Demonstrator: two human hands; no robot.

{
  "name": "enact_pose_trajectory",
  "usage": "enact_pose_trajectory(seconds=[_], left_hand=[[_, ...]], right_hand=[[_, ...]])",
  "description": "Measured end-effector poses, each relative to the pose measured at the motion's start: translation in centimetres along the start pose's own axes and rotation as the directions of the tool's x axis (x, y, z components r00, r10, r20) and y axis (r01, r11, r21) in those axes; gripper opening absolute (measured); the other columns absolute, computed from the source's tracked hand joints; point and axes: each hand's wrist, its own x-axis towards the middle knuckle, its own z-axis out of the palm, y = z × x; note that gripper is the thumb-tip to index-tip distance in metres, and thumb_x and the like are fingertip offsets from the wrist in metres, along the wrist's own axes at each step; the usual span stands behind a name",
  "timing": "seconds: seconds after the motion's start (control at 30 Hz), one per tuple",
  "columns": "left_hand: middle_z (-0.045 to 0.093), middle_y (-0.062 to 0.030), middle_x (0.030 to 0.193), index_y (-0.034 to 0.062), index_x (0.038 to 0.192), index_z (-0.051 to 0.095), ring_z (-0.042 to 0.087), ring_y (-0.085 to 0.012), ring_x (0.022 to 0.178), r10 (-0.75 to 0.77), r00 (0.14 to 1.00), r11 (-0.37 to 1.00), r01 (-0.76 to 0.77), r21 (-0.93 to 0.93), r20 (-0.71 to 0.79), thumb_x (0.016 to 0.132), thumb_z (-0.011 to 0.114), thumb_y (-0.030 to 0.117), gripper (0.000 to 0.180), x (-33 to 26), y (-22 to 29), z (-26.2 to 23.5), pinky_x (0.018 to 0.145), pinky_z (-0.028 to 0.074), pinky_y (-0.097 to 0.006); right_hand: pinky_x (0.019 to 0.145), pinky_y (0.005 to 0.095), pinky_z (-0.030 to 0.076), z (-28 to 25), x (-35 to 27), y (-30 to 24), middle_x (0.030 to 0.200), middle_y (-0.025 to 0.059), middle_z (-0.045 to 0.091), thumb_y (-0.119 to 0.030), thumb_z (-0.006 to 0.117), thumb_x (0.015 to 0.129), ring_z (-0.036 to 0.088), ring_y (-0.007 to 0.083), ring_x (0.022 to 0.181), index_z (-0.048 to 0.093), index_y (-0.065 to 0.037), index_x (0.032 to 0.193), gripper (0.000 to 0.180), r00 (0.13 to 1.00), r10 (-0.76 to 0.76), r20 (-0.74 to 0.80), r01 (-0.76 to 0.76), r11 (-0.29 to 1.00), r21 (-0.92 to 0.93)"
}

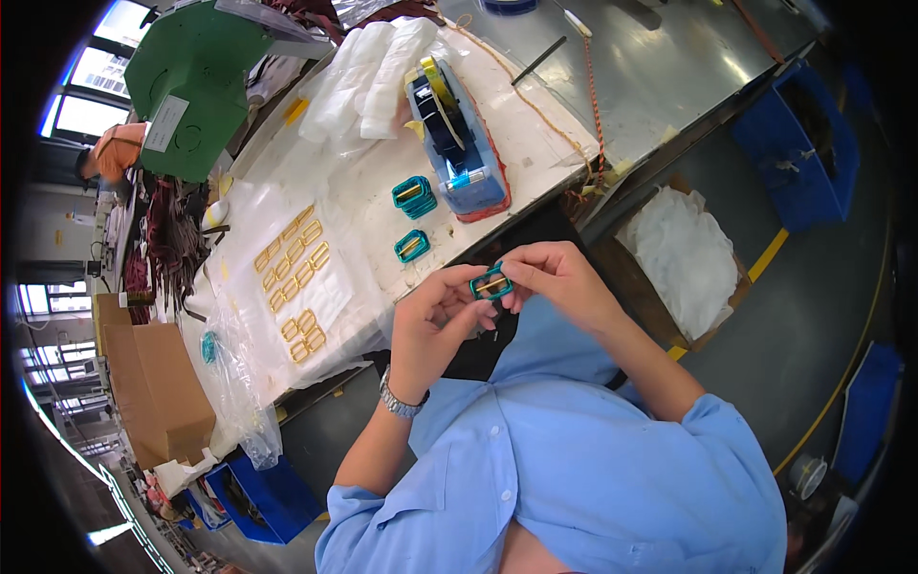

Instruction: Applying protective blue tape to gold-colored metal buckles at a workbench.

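Note:
Between my two hands, just off the table's near edge, I hold a teal buckle (491, 284) with a gold bar across its middle. The fingers of my left hand (442, 311) pinch its left side, and my right hand (550, 277) grips its upper right corner with thumb and forefinger. Beyond them on the table lie a single teal buckle (411, 246) and a small stack of teal buckles (414, 197). Several gold buckle frames (295, 260) are laid out in rows on clear plastic to the left.
A blue tape dispenser (469, 153) stands behind the teal buckles. White plastic wrap (368, 77) and a green machine (191, 86) are farther back. A cardboard box (158, 392) sits at the left. To my right stands a carton lined with white plastic (684, 258), with a blue bin (803, 143) beyond.

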Motion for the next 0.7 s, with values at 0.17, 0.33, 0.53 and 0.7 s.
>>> enact_pose_trajectory(seconds=[0.17,0.33,0.53,0.7], left_hand=[[0.076,-0.0108,0.109,0.0022,0.134,0.067,0.077,-0.0179,0.095,0.073,0.995,0.934,-0.091,0.346,0.064,0.097,0.077,-0.002,0.039,-0.8,1.5,-1.7,0.081,0.064,-0.032],[0.076,-0.0144,0.12,0.0064,0.13,0.071,0.077,-0.0326,0.098,0.419,0.898,0.51,-0.352,0.785,0.13,0.086,0.086,0.004,0.047,-0.9,1.6,-1.7,0.081,0.062,-0.039],[0.074,-0.0155,0.125,0.0059,0.123,0.074,0.073,-0.0347,0.108,0.453,0.887,0.568,-0.21,0.796,-0.089,0.085,0.086,0.004,0.04,1.1,1.5,-4.8,0.089,0.06,-0.043],[0.073,-0.0135,0.122,0.0046,0.121,0.073,0.067,-0.0354,0.113,0.419,0.901,0.512,-0.131,0.849,-0.114,0.086,0.084,0.006,0.037,2.8,0.2,-6.4,0.096,0.056,-0.045]], right_hand=[[0.071,0.0287,0.062,1.6,0.4,-0.4,0.088,0.0082,0.077,-0.014,0.068,0.109,0.074,0.0127,0.076,0.076,0.007,0.111,0.022,0.996,0.055,0.067,-0.048,0.993,-0.107],[0.066,0.0238,0.06,4.7,0.4,-0.8,0.085,0.0048,0.076,-0.007,0.07,0.105,0.075,0.0093,0.076,0.077,0.005,0.103,0.014,0.99,-0.065,-0.125,0.031,0.966,-0.257],[0.076,0.025,0.059,4.6,1.6,-1.3,0.089,0.0054,0.076,-0.012,0.068,0.109,0.071,0.0095,0.081,0.075,0.004,0.12,0.021,0.998,-0.054,-0.045,0.045,0.982,-0.184],[0.075,0.0249,0.057,4.3,0.9,-2.0,0.089,0.0053,0.075,-0.013,0.067,0.11,0.069,0.0092,0.08,0.075,0.004,0.122,0.021,0.99,-0.108,-0.095,0.088,0.977,-0.193]])
